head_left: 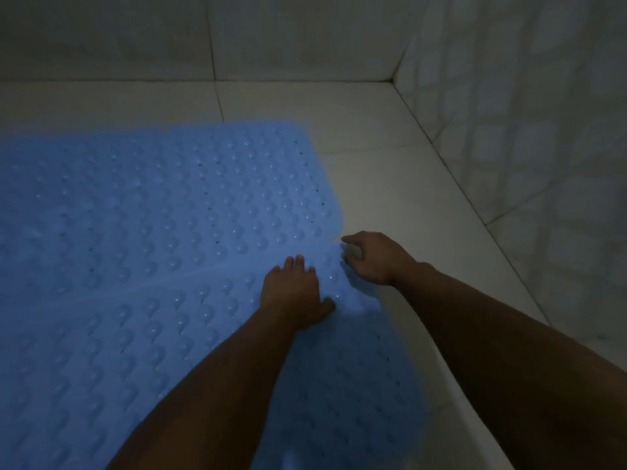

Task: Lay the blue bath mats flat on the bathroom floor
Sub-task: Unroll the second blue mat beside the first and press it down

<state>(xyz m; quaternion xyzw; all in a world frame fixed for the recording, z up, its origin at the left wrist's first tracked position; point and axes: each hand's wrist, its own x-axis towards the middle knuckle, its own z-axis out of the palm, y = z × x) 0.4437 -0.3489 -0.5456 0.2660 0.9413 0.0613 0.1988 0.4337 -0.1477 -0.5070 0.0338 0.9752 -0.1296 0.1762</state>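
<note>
Two blue bath mats with rows of round bumps lie side by side on the pale tiled floor. The far mat [169, 184] spreads toward the back wall; the near mat [129, 351] overlaps or meets it along a faint seam. My left hand [293, 293] presses flat on the near mat close to that seam. At the right-hand edge, where both mats meet, my right hand [371, 257] has its fingers curled down on the near mat's corner, seemingly pinching it.
Pale floor tiles [390, 184] run along the right of the mats to a patterned tiled wall [526, 130]. Another tiled wall [169, 35] closes the back, and the two meet in a corner at upper right. The light is dim.
</note>
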